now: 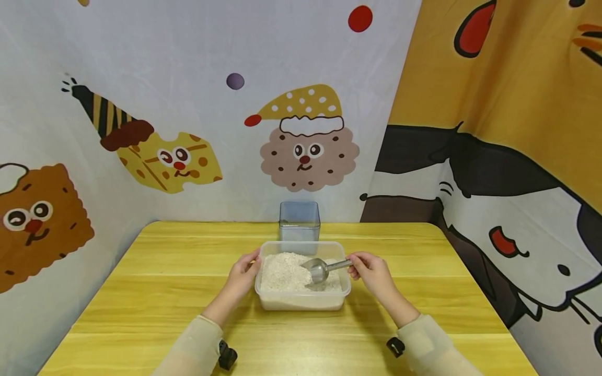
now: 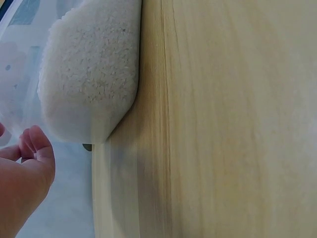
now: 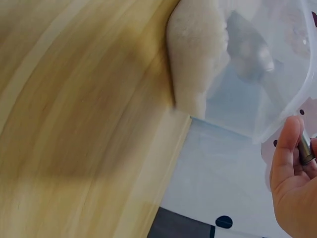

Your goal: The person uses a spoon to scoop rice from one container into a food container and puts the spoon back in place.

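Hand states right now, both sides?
Left hand: closed, holding the side rim of the clear tub.
Right hand: closed, holding the metal scoop by its handle.

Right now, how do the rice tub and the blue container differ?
Colour: the rice tub is colourless; the blue container is tinted.
Shape: the tub is wider; the blue container narrower.
Place: the tub stands nearer the person, scoop in it; the blue container stands behind.
Shared: both see-through, on the table.
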Demonstrator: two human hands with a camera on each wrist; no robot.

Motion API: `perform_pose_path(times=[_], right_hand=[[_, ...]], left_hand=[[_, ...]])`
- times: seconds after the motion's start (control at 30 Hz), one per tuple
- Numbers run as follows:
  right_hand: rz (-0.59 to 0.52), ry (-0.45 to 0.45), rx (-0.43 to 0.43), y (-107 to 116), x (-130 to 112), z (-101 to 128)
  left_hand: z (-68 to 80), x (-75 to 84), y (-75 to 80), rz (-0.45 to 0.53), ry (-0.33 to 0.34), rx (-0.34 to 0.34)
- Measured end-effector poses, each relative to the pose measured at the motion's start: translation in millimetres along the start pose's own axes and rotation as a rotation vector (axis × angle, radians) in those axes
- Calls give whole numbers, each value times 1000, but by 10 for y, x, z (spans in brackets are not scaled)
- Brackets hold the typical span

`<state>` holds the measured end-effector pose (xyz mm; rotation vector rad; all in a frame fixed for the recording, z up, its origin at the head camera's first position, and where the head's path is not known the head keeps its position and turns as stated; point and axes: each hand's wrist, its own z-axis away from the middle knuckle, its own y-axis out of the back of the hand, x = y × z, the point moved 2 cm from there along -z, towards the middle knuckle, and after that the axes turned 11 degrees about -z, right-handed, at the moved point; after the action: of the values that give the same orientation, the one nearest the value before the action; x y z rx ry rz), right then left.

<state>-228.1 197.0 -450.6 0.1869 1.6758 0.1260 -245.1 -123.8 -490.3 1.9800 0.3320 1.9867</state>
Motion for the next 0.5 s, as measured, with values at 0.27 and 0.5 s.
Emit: perform_pose_path(times=[0.27, 0.5], right_hand=[[-136, -144, 22, -24, 3, -37], [-300, -254, 23, -3, 40, -41]], left_hand=[[4, -11, 0, 1, -6, -2], [-1, -4, 6, -3, -9, -3]])
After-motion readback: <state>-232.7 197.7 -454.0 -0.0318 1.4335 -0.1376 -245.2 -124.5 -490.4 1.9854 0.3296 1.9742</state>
